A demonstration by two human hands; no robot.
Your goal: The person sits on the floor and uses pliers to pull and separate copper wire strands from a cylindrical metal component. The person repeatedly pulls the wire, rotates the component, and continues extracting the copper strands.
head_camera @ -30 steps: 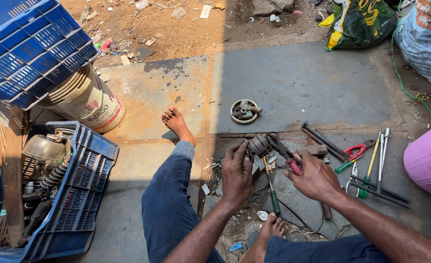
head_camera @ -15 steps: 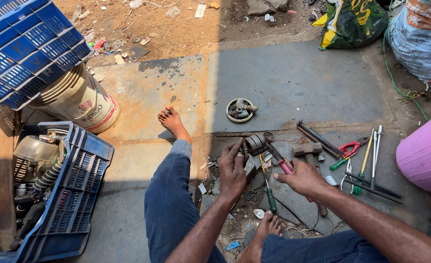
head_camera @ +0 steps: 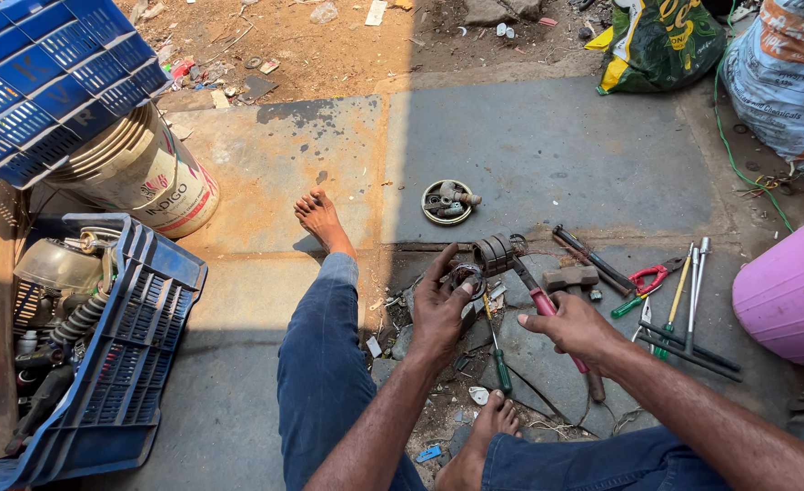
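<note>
I sit on the concrete with my legs out. My left hand [head_camera: 440, 305] grips a round dark metal part [head_camera: 467, 275] held just above the ground. My right hand [head_camera: 573, 329] is closed on the red handle of a plier-like tool [head_camera: 522, 275], whose head clamps a ribbed metal cylinder [head_camera: 493, 252] right beside the round part. A green-handled screwdriver [head_camera: 498, 350] lies on the ground between my hands. A hammer [head_camera: 571, 277] rests just beyond my right hand.
A shallow round dish of small metal parts [head_camera: 447, 201] sits ahead. Pliers, screwdrivers and rods [head_camera: 668, 295] lie to the right, by a pink bucket [head_camera: 788, 291]. A blue crate of engine parts [head_camera: 88, 350] and a tipped paint bucket [head_camera: 143, 173] are on the left. Sacks [head_camera: 784, 73] stand far right.
My hands have stayed on the part and the tool with only slight shifts. The view has drifted a little to the right and down.
</note>
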